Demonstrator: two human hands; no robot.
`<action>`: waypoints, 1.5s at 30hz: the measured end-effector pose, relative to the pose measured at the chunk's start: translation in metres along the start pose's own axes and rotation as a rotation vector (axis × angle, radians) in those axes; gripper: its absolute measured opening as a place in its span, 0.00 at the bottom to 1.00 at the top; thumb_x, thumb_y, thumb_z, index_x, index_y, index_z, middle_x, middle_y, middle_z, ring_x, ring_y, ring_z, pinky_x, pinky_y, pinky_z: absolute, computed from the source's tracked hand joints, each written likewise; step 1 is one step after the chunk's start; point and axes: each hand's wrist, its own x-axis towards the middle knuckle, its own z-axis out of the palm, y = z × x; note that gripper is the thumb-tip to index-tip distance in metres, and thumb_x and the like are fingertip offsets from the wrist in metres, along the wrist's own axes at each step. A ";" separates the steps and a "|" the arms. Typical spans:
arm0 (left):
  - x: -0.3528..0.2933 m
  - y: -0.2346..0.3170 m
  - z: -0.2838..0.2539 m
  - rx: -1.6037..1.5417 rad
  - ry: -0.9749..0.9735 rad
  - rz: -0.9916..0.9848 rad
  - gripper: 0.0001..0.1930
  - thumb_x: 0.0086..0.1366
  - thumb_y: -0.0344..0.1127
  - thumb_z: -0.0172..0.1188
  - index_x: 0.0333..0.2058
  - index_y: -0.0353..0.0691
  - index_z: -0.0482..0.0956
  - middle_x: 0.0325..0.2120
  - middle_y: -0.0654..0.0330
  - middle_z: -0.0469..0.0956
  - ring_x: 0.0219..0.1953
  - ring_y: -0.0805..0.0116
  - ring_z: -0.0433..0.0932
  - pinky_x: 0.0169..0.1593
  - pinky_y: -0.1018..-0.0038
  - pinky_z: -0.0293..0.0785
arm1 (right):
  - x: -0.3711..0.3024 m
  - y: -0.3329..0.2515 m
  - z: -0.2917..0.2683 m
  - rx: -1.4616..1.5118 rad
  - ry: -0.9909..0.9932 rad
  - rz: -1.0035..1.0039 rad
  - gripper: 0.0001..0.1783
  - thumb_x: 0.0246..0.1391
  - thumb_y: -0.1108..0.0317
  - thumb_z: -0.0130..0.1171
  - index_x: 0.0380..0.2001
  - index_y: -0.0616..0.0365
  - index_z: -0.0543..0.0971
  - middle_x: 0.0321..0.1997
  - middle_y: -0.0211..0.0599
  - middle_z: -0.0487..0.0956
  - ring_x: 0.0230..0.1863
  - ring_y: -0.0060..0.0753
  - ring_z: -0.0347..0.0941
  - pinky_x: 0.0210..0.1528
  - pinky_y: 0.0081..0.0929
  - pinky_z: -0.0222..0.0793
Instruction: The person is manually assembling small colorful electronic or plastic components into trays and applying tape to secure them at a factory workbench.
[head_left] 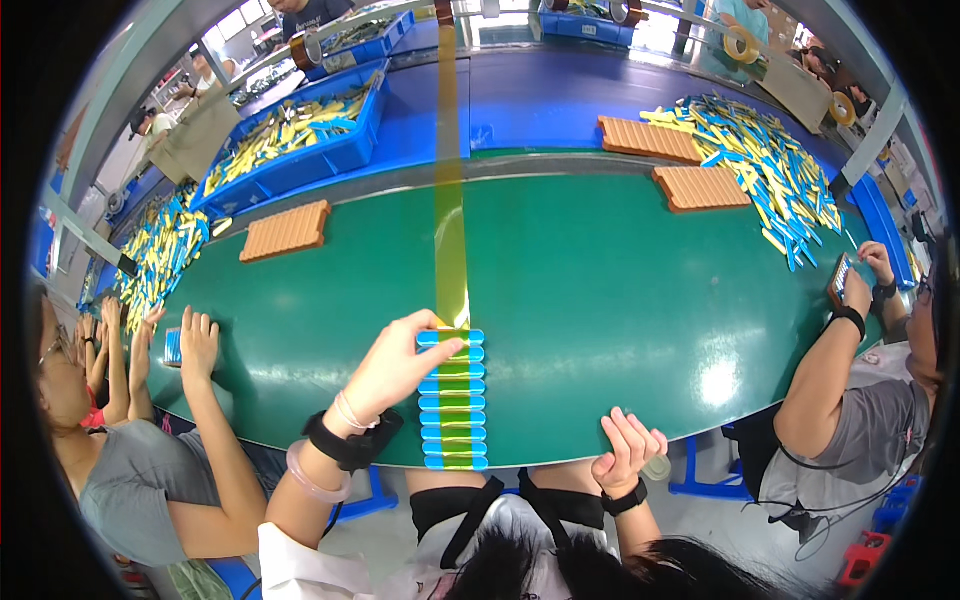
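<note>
Directly in front of me, a column of blue flat sticks with rounded ends (478,403) lies side by side down to the table's near edge. A see-through yellow tape (452,250) runs from the top of the view down over the middle of these sticks. My left hand (395,362) is at the column's far end. Its thumb lies across the tape and its fingers curl beside it, pinching there; the fingertips are partly hidden. At the table's near edge, to the right of the sticks, my right hand (628,452) holds nothing, its fingers loosely bent.
Orange ridged trays (286,232) lie on the green table (590,270), with others (702,190) at the far right. Yellow and blue stick piles (770,165) flank the table. A blue bin (375,120) stands behind. Co-workers' hands (200,345) work at left and right (858,285).
</note>
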 end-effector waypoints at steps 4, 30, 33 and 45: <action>-0.011 0.013 0.007 -0.647 -0.063 -0.066 0.10 0.58 0.29 0.52 0.38 0.33 0.68 0.35 0.53 0.74 0.35 0.68 0.75 0.40 0.74 0.71 | -0.001 0.000 0.000 0.005 0.029 0.013 0.21 0.55 0.60 0.30 0.34 0.51 0.76 0.41 0.29 0.75 0.44 0.28 0.66 0.53 0.33 0.48; -0.047 0.018 0.017 -1.096 -0.128 0.058 0.16 0.62 0.31 0.49 0.48 0.35 0.62 0.41 0.60 0.70 0.42 0.73 0.71 0.46 0.74 0.68 | 0.203 -0.055 0.015 1.554 -1.021 0.853 0.08 0.53 0.63 0.52 0.31 0.57 0.72 0.32 0.26 0.74 0.33 0.14 0.66 0.35 0.14 0.61; -0.065 0.006 0.033 -0.851 -0.180 0.119 0.16 0.60 0.28 0.50 0.47 0.33 0.63 0.42 0.59 0.71 0.43 0.75 0.70 0.47 0.75 0.68 | 0.201 -0.056 0.013 1.589 -0.942 0.968 0.08 0.53 0.64 0.52 0.31 0.57 0.72 0.32 0.25 0.75 0.34 0.14 0.66 0.36 0.14 0.61; -0.080 -0.017 0.065 -0.504 0.003 0.190 0.17 0.56 0.30 0.57 0.43 0.31 0.67 0.35 0.55 0.76 0.33 0.74 0.75 0.38 0.77 0.73 | 0.198 -0.049 0.021 1.578 -1.131 0.924 0.14 0.50 0.67 0.56 0.36 0.66 0.75 0.32 0.32 0.77 0.33 0.17 0.71 0.37 0.15 0.66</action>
